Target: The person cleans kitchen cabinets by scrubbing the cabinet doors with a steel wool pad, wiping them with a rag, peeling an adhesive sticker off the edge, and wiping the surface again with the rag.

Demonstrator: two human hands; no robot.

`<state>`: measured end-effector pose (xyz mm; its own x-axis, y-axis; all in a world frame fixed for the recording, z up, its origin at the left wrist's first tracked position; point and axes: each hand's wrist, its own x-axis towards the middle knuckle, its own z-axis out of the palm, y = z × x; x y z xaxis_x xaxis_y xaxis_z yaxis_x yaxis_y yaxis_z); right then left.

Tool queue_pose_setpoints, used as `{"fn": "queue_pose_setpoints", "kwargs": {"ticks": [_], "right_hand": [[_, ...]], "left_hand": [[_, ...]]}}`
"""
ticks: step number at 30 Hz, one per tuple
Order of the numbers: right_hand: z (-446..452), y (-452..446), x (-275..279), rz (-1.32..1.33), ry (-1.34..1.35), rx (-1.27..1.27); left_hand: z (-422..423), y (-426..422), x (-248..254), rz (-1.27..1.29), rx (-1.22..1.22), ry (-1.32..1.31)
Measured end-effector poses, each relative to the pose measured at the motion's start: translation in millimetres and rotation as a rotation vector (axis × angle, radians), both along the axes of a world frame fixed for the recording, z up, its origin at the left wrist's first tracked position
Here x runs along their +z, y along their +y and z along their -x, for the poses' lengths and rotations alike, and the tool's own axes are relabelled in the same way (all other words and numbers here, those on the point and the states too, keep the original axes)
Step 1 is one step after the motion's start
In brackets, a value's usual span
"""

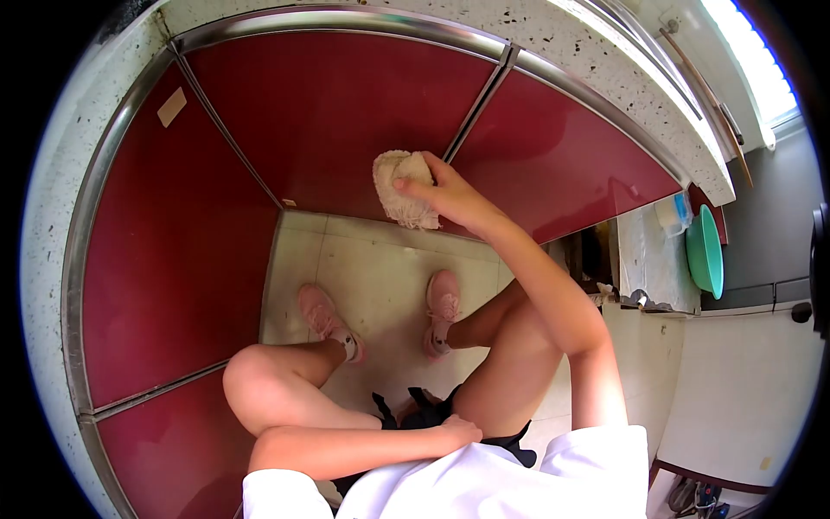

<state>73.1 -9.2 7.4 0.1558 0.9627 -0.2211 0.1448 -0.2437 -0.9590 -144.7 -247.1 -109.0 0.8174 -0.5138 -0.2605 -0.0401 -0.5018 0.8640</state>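
Observation:
My right hand (450, 197) is closed on a folded, cream-coloured cleaning cloth (402, 208) with a fringed lower edge. It holds the cloth at the lower part of the middle red cabinet door (337, 112), left of the metal-edged gap between two doors. Whether the cloth presses on the door is hard to tell. My left hand (458, 432) lies in my lap by the hem of my white shirt (450, 484) and the dark shorts. Its fingers look curled in, and anything inside them is hidden.
Red cabinet doors (173, 251) wrap round the front and left under a speckled countertop (52, 259). Below are my pink shoes (443, 296) on pale floor tiles (380, 259). At right, a green basin (705, 251) and a clear plastic container (673, 214) stand near a silvery surface (644, 259).

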Motion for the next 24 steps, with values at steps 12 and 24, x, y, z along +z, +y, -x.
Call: {"fn": "queue_pose_setpoints", "kwargs": {"ticks": [12,24], "right_hand": [[14,4,-1,-0.075,-0.058,0.203],[11,11,-15,-0.051,-0.175,0.246]], "left_hand": [[19,-27,-34,-0.089,-0.075,-0.232],[-9,36,-16,0.129,-0.206,0.148]]}}
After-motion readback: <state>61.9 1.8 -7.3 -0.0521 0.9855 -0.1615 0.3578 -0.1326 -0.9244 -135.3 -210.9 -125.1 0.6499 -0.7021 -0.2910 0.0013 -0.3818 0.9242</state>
